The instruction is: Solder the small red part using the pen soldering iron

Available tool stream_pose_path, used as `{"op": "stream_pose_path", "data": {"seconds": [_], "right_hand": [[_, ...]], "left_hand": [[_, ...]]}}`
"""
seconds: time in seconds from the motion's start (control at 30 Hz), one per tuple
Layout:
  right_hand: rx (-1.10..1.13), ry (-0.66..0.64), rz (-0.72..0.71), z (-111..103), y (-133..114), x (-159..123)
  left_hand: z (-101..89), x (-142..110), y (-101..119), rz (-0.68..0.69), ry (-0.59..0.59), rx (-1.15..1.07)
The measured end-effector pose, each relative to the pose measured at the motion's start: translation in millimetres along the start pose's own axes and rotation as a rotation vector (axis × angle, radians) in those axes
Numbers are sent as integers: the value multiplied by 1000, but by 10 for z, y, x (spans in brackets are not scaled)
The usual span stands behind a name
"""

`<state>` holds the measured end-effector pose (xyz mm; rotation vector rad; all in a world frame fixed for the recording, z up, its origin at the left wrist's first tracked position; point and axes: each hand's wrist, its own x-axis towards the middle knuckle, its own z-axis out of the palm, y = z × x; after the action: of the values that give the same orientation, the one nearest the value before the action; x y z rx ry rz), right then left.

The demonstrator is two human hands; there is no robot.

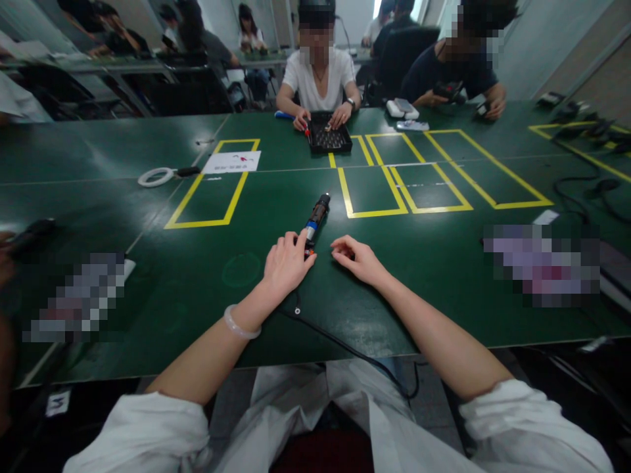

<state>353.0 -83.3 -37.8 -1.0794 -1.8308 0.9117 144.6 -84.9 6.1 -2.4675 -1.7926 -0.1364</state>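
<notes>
An electric screwdriver (317,213), dark with a blue band and a silver section, lies on the green table (197,335), its tip pointing away from me. My left hand (288,263) is on its rear end, index finger over the body and thumb at the other side; the palm hides part of the handle. To the right of the tool, apart from it, my right hand (362,259) hovers near the tabletop. Its fingers are loosely curled with a gap to the thumb, and nothing shows in them. A black cable (340,343) runs below my hands and over the table edge.
Yellow tape outlines (377,213) mark the tabletop. A white paper (231,161) and a white ring (156,177) lie ahead left. Across the table, a person works over a black tray (329,141); another person sits to the right. Blurred-out devices (542,266) flank me.
</notes>
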Motion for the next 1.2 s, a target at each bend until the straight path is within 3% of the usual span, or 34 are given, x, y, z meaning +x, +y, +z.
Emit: {"op": "stream_pose_path", "data": {"seconds": [0.17, 0.5, 0.67, 0.87, 1.07, 1.2], "right_hand": [[18, -19, 9, -13, 3, -6], [10, -35, 18, -7, 9, -5], [14, -42, 23, -9, 9, -4], [11, -47, 29, -5, 11, -3], [4, -52, 29, 1, 17, -2], [-10, -51, 23, 0, 13, 2]], "left_hand": [[-6, 16, -540, -93, -28, 41], [17, 194, -1982, -328, -138, 27], [15, 323, -2446, -378, -186, 51], [-22, 366, -2608, -451, -211, 108], [-41, 216, -2370, -396, -40, 314], [-107, 199, -2282, -397, -51, 300]]}}
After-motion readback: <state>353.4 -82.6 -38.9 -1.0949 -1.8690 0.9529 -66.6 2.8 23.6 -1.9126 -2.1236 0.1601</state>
